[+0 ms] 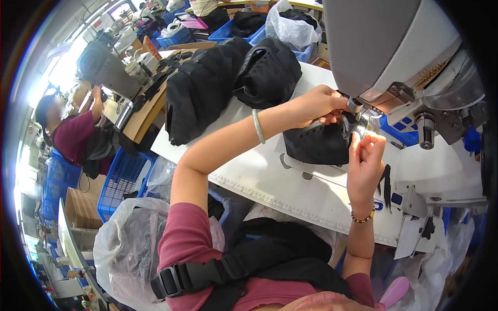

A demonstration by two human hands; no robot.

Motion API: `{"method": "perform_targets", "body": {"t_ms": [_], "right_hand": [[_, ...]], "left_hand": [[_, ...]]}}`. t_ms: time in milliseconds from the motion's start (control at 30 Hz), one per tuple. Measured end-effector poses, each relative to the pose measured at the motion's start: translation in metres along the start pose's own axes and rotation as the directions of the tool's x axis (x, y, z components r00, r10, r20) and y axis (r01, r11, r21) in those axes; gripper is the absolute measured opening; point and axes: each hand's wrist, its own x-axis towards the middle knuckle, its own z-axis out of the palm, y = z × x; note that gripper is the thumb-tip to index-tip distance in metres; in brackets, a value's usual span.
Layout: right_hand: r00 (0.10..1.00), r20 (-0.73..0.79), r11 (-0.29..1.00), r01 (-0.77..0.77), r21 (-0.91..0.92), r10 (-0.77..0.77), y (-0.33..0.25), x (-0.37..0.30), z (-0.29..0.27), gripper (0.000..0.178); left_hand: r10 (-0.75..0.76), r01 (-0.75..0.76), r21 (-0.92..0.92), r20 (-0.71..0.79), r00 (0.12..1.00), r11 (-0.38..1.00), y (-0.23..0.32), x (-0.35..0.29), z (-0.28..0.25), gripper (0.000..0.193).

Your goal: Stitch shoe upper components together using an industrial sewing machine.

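On the white table (254, 171), right of centre, a black shoe upper (315, 147) is laid, long axis roughly crosswise, below the left hand (320, 106) and left of the right hand (366, 157); its end near the sewing machine (381, 41) is pinched by both.

Bright light is admitted at the left of the frame, where the window strip (65, 75) is blown out. Shadows are cast on the white tabletop (249, 166). Edges are bowed toward the blackened rim; upper-left background detail is softened.
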Motion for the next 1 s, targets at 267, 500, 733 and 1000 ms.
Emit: {"method": "perform_targets", "body": {"t_ms": [267, 500, 733, 1000], "right_hand": [[0.92, 0.38, 0.993, 0.117, -0.02, -0.101, -0.046, -0.024, -0.011, 0.029], [0.645, 0.764, 0.978, -0.172, 0.114, 0.024, -0.058, 0.016, 0.003, 0.052], [0.584, 0.81, 0.896, -0.381, 0.228, 0.043, -0.055, 0.066, 0.034, 0.035], [0.786, 0.367, 0.867, 0.441, 0.232, -0.498, -0.057, 0.043, 0.039, 0.017]], "left_hand": [[-0.007, -0.071, 0.335, 0.227, 0.974, 0.94, 0.005, -0.078, -0.034, 0.022], [0.1, -0.248, 0.708, 0.245, 0.964, 0.661, 0.022, -0.145, -0.035, 0.027], [0.422, -0.345, 0.503, -0.045, 0.905, 0.793, 0.011, -0.147, -0.057, 0.044], [0.423, -0.357, 0.334, -0.152, 0.893, 0.872, 0.006, -0.136, -0.059, 0.029]]}}
